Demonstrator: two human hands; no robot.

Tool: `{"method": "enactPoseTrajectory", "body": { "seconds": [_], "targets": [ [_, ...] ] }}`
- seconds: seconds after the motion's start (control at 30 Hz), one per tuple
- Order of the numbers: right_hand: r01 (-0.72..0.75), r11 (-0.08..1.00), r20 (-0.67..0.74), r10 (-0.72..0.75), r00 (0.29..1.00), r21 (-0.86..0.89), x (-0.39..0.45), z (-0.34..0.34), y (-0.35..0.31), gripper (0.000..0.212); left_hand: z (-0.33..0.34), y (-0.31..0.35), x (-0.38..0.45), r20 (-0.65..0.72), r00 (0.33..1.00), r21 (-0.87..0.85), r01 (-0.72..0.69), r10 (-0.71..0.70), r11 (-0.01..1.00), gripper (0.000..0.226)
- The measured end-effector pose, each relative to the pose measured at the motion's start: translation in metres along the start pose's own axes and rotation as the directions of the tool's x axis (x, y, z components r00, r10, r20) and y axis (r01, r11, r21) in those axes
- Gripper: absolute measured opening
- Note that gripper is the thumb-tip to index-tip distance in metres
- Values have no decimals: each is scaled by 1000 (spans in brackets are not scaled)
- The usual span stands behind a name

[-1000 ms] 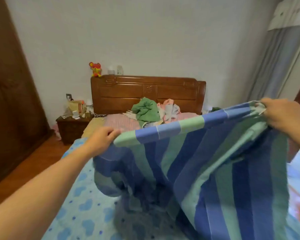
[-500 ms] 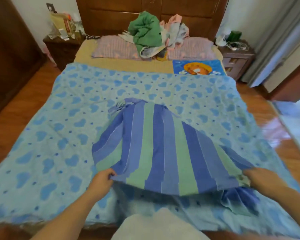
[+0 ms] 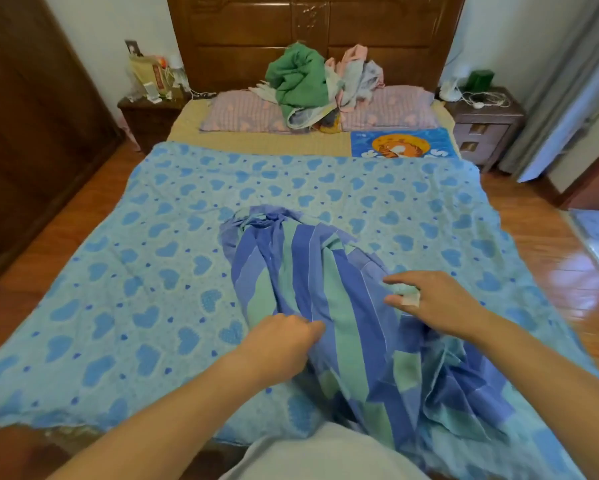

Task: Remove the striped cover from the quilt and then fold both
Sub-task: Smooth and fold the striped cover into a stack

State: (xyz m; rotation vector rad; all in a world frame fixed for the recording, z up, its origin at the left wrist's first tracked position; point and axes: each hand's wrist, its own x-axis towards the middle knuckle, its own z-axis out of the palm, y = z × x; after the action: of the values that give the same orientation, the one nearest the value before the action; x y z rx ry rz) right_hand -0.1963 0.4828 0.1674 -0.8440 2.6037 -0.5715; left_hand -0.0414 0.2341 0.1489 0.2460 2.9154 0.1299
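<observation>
Now two hands, left point(image 3: 284, 341) and right point(image 3: 436, 304), pinch one striped cover point(image 3: 343, 306) on one quilt point(image 3: 152, 271)

Far ahead of the hands, a carved wooden headboard point(image 3: 315, 39) backs two pink pillows point(image 3: 246, 114) topped by a heap of green and pastel clothes point(image 3: 308, 84). A blue cartoon mat point(image 3: 400, 145) lies just ahead-right of them. A cluttered nightstand point(image 3: 149, 116) stands far left; another nightstand point(image 3: 481, 123) with cables and a green box stands far right. A dark wardrobe point(image 3: 24, 126) fills the left.
</observation>
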Motion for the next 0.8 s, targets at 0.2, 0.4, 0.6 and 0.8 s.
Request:
{"method": "enactPoseTrajectory", "body": {
  "seconds": [0.2, 0.4, 0.6, 0.8],
  "targets": [
    [179, 954, 109, -209, 972, 242, -18, 40, -95, 58, -27, 25, 13, -254, 939, -640, 18, -234, 768, 28],
    [132, 991, -94, -132, 987, -8, -9, 53, -108, 36, -7, -3, 12, -313, 914, -767, -82, -258, 637, 35],
    [101, 964, -475, 29, 880, 246, -10, 13, -138, 13, -7, -24, 31, -302, 915, -776, -73, -268, 626, 18],
    [67, 956, -612, 127, 781, 285, -5, -10, -161, 32, -17, -59, 21, -431, 832, -812, -188, -350, 553, 14]
  ]
}}
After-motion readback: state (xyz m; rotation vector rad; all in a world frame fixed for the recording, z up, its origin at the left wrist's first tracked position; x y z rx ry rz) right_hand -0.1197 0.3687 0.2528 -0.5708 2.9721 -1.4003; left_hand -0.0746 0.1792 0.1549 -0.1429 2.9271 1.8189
